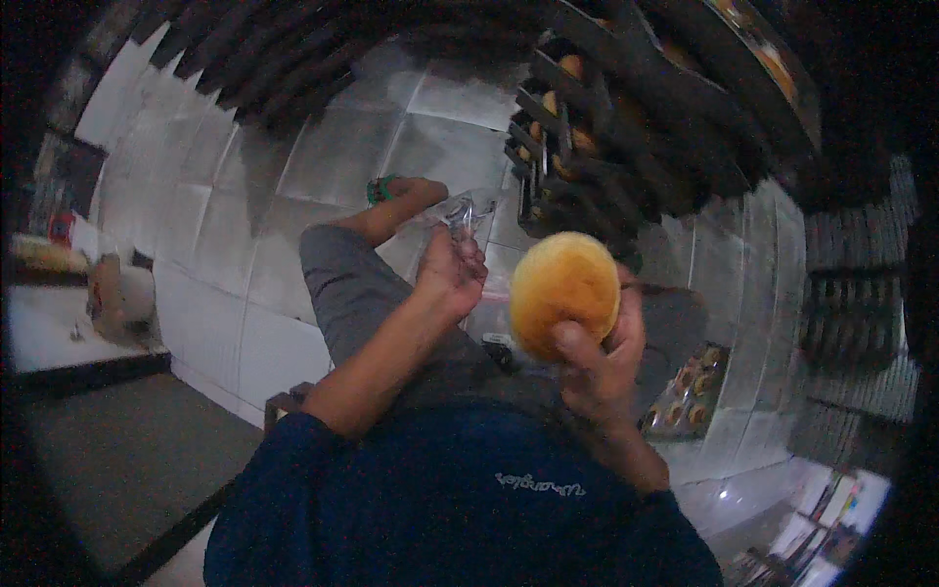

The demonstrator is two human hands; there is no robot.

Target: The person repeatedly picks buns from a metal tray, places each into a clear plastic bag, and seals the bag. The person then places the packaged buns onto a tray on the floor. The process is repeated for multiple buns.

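In the head view, a round golden-brown bun (562, 293) is gripped in the right hand (608, 364), the thumb laid across its near face and the other fingers partly hidden behind it. The bun is held up over the lap, to the right of the left hand (454, 269), by which a crumpled clear plastic bag (469, 207) is pinched; whether the bag is open cannot be told. Grey trousers (357, 279) and a dark blue shirt (450, 460) are worn. A tray (669, 430) of small baked pieces is seen beside the right leg, on the tiled floor (333, 157). Farther off, bread is stacked on a dark rack (636, 117).
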